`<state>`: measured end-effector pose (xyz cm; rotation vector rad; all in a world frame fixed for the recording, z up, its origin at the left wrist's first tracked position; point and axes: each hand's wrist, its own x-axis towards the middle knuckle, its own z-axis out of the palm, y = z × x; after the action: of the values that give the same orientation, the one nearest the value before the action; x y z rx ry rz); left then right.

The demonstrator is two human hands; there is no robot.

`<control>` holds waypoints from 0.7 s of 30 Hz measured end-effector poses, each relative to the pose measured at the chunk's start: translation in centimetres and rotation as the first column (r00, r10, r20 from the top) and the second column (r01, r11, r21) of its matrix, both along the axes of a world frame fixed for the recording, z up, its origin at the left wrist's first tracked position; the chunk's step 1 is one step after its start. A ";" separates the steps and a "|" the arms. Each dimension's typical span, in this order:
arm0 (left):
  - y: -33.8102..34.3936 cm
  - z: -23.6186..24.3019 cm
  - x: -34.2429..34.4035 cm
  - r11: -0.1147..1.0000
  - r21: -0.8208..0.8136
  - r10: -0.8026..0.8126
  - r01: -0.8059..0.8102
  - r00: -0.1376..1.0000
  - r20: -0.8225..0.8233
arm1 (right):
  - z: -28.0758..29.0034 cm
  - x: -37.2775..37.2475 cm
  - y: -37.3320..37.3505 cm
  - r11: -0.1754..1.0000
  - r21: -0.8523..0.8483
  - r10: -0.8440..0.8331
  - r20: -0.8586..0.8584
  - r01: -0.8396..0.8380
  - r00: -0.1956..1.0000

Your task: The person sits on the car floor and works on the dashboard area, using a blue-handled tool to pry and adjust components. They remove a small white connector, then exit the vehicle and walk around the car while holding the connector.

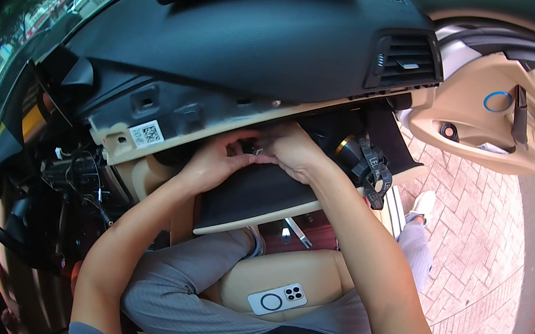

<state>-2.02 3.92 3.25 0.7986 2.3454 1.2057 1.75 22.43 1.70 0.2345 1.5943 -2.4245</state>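
Observation:
My left hand (219, 158) and my right hand (289, 151) meet at the mouth of an open glove box (253, 194) with a dark lining and beige rim. The fingers of both hands are bent in and pressed together around something small between them, too hidden to name. Just above them runs the beige lower edge of the dashboard trim (196, 134). Right of my right hand, a headlamp (349, 147) with a dark printed strap (377, 176) lies in the glove box.
A white phone (276, 300) lies on the beige seat (244, 275) between my legs. Loose wires (98, 191) hang by the opened centre console at the left. The car door (488, 124) stands open at the right, over brick paving (472, 232). A metal tool (299, 232) shows below the glove box.

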 end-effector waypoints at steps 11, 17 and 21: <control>-0.8 -1.1 0.4 0.944 0.236 0.137 -0.230 0.926 0.353 | 0.6 0.4 0.5 1.000 0.004 -0.013 0.035 0.013 0.999; -1.9 -2.8 0.0 0.955 0.215 0.113 -0.206 0.918 0.380 | 2.2 7.3 0.3 0.991 -0.054 -0.120 0.016 0.120 0.993; -1.9 -2.8 0.3 0.986 -0.001 0.165 -0.169 0.960 0.225 | 3.2 13.2 -0.9 0.975 -0.196 -0.084 0.109 0.104 0.991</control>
<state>-1.70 2.01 0.48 0.4485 2.2526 1.3126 14.94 21.54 4.88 0.3967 1.3125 -2.5784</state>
